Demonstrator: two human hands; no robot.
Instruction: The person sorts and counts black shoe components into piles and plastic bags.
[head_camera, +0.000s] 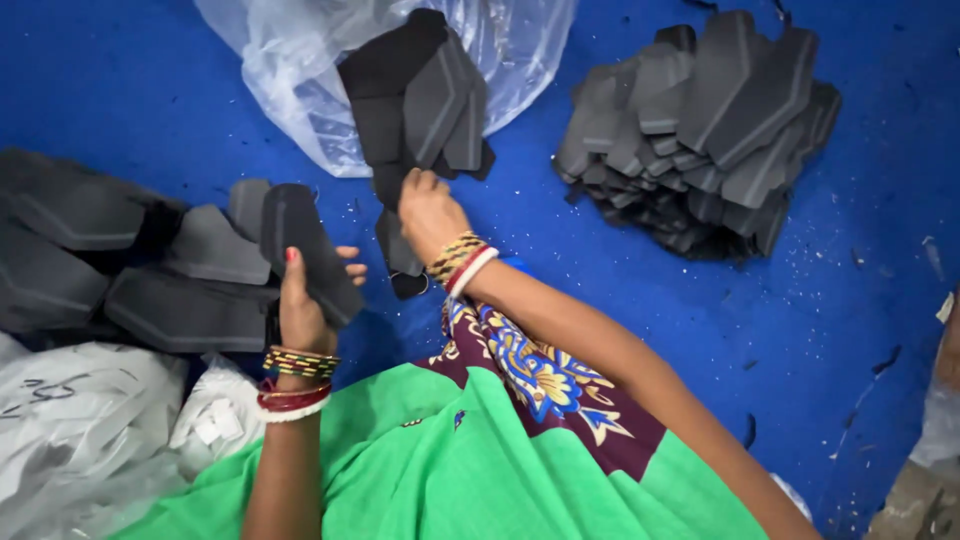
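a blue floor (150, 90) carries everything. on it lie a clear plastic bag (300, 70), a grey foam stack (700, 130), dark foam pieces (90, 260) and white sacks (70, 430).

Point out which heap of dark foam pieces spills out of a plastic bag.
The top-centre heap of black foam pieces, lying on the clear plastic bag, where the right hand reaches. The grey heap at right and the left heap lie outside it.
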